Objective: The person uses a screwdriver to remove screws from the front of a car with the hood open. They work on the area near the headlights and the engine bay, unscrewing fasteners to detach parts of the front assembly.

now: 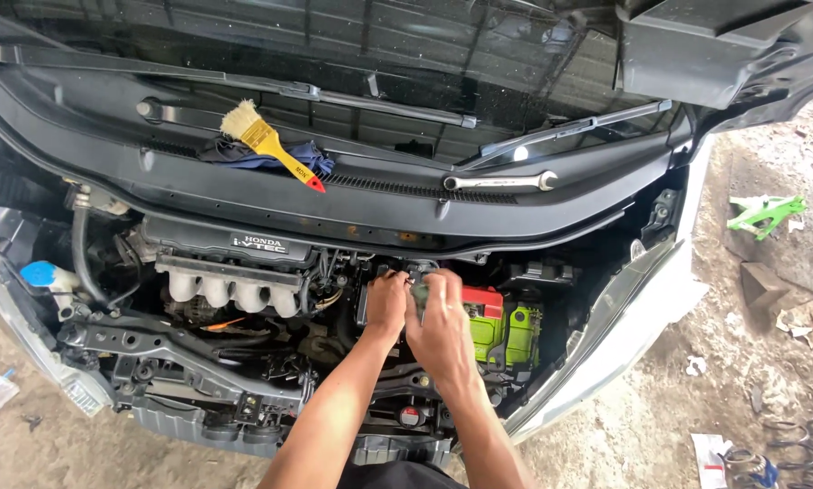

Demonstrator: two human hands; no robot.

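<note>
While both hands reach into the open engine bay, the left hand (387, 303) and right hand (440, 326) meet with curled fingers on a small dark part (419, 292) between their 2 grips, just beside the green battery (504, 328) and right of the pale intake manifold (230, 288).

Single head camera, yours, tilted down into open engine bay (243, 308) from car's front. Near view: forearms enter bottom edge, windscreen (334, 45) fills top, dirt ground (750, 362) visible right. No second view.
</note>
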